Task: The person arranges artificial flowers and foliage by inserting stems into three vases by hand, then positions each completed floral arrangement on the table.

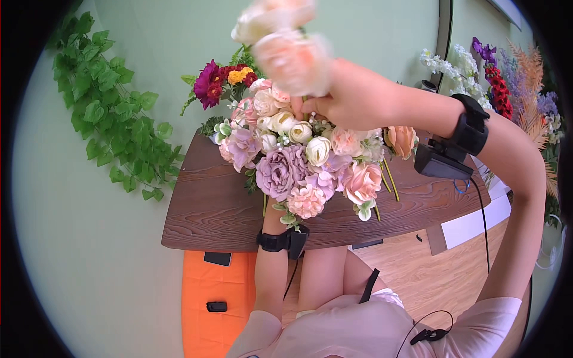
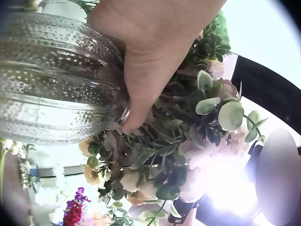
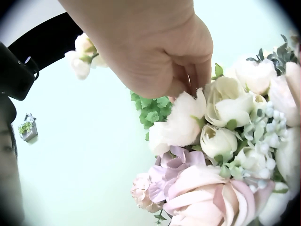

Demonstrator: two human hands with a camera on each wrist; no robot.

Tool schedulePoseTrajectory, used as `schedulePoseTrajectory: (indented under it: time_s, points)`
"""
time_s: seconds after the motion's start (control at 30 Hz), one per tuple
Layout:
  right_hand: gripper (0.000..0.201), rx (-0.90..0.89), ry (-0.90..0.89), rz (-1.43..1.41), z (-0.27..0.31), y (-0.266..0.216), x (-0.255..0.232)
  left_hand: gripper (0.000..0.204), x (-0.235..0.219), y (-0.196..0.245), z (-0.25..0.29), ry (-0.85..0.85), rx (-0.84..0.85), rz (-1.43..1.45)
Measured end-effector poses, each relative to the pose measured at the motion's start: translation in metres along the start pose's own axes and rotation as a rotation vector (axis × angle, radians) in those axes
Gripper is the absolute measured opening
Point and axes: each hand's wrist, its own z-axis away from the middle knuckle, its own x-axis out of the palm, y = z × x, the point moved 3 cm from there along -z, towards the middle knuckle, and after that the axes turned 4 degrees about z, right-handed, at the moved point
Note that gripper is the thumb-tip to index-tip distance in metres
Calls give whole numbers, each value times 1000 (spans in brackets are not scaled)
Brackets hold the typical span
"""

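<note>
I'm seeing left hand (image 2: 150, 59) gripping glass vase (image 2: 56, 80) at neck; right hand (image 1: 337, 98) is pinching blurred peach blooms (image 1: 292, 59) by stem, over bouquet (image 1: 280, 173).

Blooms (image 1: 289, 56) at right hand (image 1: 340, 98): pale peach, cream. Just below that hand: white bud (image 1: 318, 150), mauve rose (image 1: 279, 173), pink cluster (image 1: 305, 201), peach rose (image 1: 362, 182). Vase (image 2: 51, 80) at left hand (image 2: 146, 61): clear, ribbed bands, dotted texture. Table (image 1: 221, 221) under hands: dark brown, wavy grain. Left of hands: magenta flower (image 1: 207, 85), green vine (image 1: 107, 113). Beyond hands: pale green wall (image 1: 382, 36).
</note>
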Motion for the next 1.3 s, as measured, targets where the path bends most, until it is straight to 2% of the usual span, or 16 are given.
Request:
schedulePoseTrajectory:
  time_s: [0.03, 0.17, 0.27, 0.37, 0.43, 0.57, 0.63, 0.83, 0.87, 0.93, 1.03, 1.3]
  points:
    - [25, 39, -75, -30, 1, 3, 3, 38, 0, 0, -1, -3, -1, 1]
    - [24, 38, -31, 3, 2, 6, 4, 38, -1, 0, -3, -10, -6, 2]
    - [23, -21, -6, -111, 3, 11, 7, 38, 0, 0, -3, -15, -12, 6]
    - [20, -53, 13, 54, 4, 10, 7, 38, 1, 0, -4, -16, -17, 11]
    - [5, 50, 16, 24, 6, 5, 5, 38, -1, 0, -3, -12, -23, 10]
    - [7, 47, 58, 34, 5, 3, 8, 39, -4, 0, -1, -4, -37, 8]
    - [10, 117, 91, 56, 5, 5, 7, 39, -5, 0, 1, 0, -45, 9]
    - [15, 172, 143, 42, 8, -5, 8, 39, -10, -2, 5, 7, -66, 6]
    - [15, 172, 142, 41, 10, -5, 10, 39, -11, -2, 5, 7, -69, 8]
    - [15, 54, 241, 51, 13, -6, 12, 39, -11, -3, 4, 8, -71, 9]
    - [14, 27, 285, 75, 17, -7, 14, 39, -13, -4, 4, 8, -77, 11]
    - [7, 29, 255, 57, 20, -10, 16, 39, -6, -7, 1, -20, -91, 38]
